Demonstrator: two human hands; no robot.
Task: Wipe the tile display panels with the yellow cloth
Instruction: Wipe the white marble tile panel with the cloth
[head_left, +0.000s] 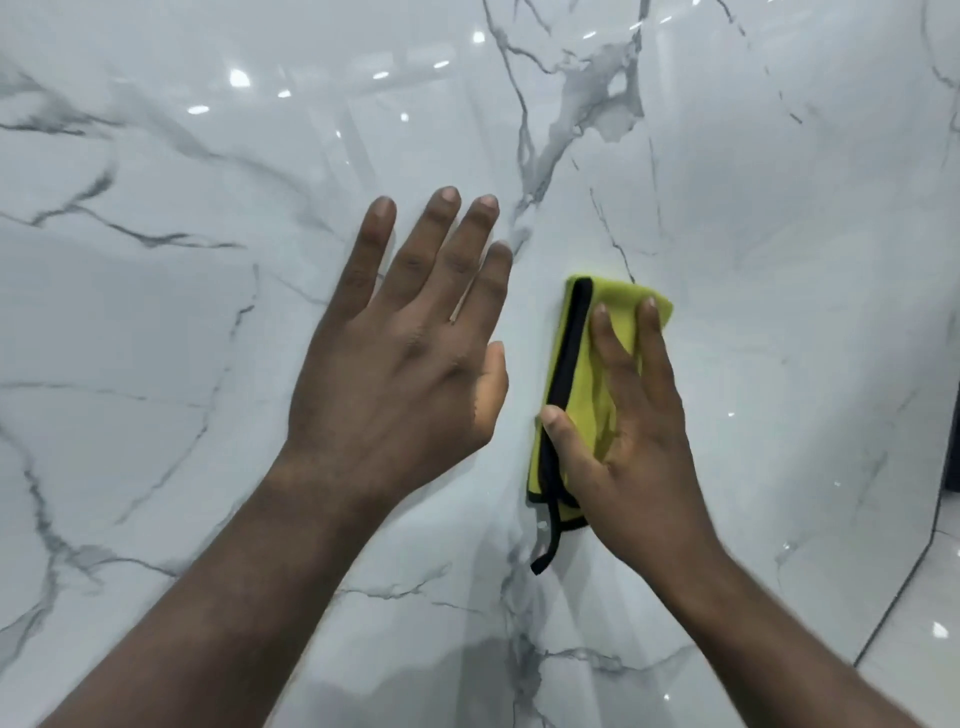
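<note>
One tile display panel (197, 322) across nearly the whole view: glossy white marble look, grey veins, heaviest vein bundle upper centre-right, bright light spots reflected near the top.

Then left hand (410, 343), left of centre, biggest thing in front of the panel. Back toward camera, fingers straight and slightly spread, pointing up, thumb lying along the right side of the palm. Holding nothing. Motion-blurred; touching the panel or just off it, cannot tell.

Then right hand (636, 447), right of centre, lower than the left, near it but not touching. Laid flat over yellow cloth (584, 374), fingers straight and fanned, two fingertips showing near the cloth's top edge, thumb tip on black trim (574, 332) at the cloth's left side. Pressing the cloth against the panel, not bunching it.

Lower-right corner: patch of glossy floor tiles (919, 665) with dark grout lines.

Cloth itself: folded into a tall narrow pad, just right of panel centre, beside a thin dark vein. Mostly under the right palm; top end and left strip showing. Trim down the left side and round the bottom corner.

Black strap (545, 551) hanging from the cloth's bottom, loose end below the heel of the right hand.

Dark strip (955, 457) at far right edge, too little in view to identify.
</note>
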